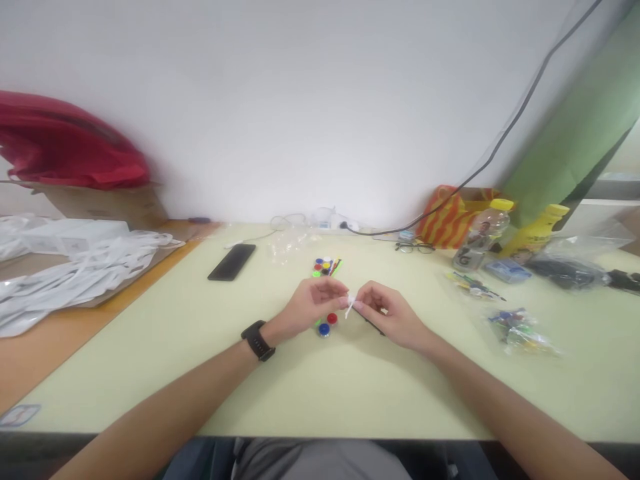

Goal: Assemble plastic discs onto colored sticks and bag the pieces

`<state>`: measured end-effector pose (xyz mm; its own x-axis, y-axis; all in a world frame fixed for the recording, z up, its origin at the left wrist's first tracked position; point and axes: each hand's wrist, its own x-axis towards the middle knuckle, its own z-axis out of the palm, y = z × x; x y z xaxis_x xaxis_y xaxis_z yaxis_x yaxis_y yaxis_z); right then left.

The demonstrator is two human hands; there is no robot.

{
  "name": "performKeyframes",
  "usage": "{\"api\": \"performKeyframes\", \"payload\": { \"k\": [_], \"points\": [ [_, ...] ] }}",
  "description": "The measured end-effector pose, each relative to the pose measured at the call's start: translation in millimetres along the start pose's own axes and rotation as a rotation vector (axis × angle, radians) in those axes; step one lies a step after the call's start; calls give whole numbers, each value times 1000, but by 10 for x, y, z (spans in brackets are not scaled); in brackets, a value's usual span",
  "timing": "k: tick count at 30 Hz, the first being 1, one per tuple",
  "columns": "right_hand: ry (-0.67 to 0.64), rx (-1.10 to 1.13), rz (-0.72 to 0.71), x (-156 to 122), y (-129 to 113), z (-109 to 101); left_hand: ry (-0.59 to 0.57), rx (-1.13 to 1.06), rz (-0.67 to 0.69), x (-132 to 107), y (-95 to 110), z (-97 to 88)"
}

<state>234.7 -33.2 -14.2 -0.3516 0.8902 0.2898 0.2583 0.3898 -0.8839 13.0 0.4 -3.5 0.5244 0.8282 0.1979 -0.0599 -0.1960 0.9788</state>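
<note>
My left hand (pixel 315 303), with a black watch (pixel 259 341) on its wrist, pinches one side of a small white plastic piece (pixel 350 307). The fingertips of my right hand (pixel 387 312) are closed on its other side. What kind of piece it is cannot be made out. Below my right fingers shows a thin black rod (pixel 370 322), partly hidden by the hand. Just under my left hand lie a red round piece (pixel 332 319) and a blue round piece (pixel 324 330). Several coloured round pieces and thin sticks (pixel 326 267) lie beyond the hands.
A black phone (pixel 232 262) lies at left, near crumpled clear plastic (pixel 290 247). To the right are glasses (pixel 415 247), a clear bottle (pixel 483 233), a yellow bottle (pixel 537 233) and bagged coloured parts (pixel 523 331). White straps (pixel 110 273) cover the far left. A cable (pixel 480 172) hangs along the wall.
</note>
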Motion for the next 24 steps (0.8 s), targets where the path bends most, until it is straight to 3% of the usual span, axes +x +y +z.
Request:
{"api": "performKeyframes", "payload": {
  "k": [6, 15, 17, 21, 22, 24],
  "points": [
    [17, -35, -50, -22, -7, 0, -9, -15, -24, -5, 8, 9],
    [158, 51, -120, -67, -29, 16, 33, -72, -23, 1, -21, -1],
    [98, 49, -103, -63, -31, -15, 51, -74, -13, 8, -34, -7],
    [-262, 138, -43, -33, 0, -119, 124, -94, 15, 33, -45, -15],
    [-290, 165, -34, -24, 12, -141, 136, -103, 19, 40, -45, -17],
    [-224, 171, -23, -12, 25, -165, 143, -117, 20, 50, -47, -24]
  ]
}}
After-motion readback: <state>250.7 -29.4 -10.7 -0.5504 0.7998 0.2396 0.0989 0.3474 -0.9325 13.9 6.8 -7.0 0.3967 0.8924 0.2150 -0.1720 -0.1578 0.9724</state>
